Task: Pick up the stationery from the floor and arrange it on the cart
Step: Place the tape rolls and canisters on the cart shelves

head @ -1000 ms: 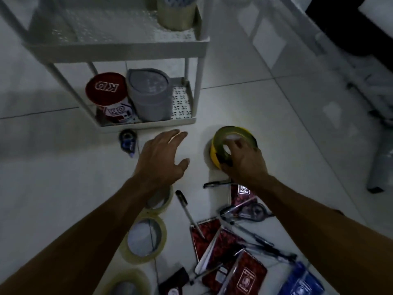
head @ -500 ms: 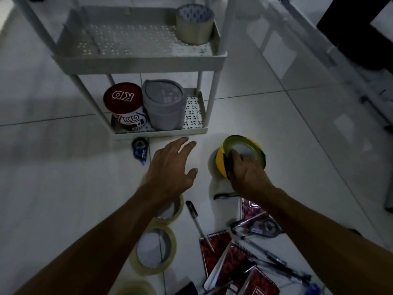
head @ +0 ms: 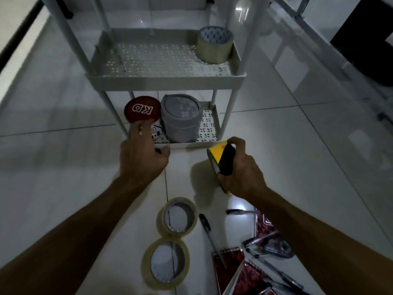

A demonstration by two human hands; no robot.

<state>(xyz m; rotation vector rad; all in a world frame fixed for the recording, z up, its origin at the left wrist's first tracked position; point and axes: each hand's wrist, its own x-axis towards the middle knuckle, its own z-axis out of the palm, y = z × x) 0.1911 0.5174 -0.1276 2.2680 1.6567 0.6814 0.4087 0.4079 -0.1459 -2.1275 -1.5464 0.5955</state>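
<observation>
My right hand (head: 242,171) is shut on a yellow-and-black tape roll (head: 220,155), held on edge above the floor just in front of the white cart (head: 165,83). My left hand (head: 142,158) is curled down at the front edge of the cart's bottom shelf, over the spot where a small blue correction tape lay. Only a dark bit of it (head: 158,150) shows by my thumb. Two clear tape rolls (head: 177,216) (head: 165,262), pens (head: 205,222) and red notebooks (head: 229,260) lie on the floor near me.
The cart's upper shelf holds a brown tape roll (head: 214,44) at its right end. The bottom shelf holds a red-lidded tub (head: 142,109) and a grey container (head: 180,120). Dark furniture (head: 365,39) stands at the far right on the white tiled floor.
My right hand has lifted the yellow-and-black roll off the floor and turned it on edge. My left hand has moved forward and closed over the correction tape by the cart.
</observation>
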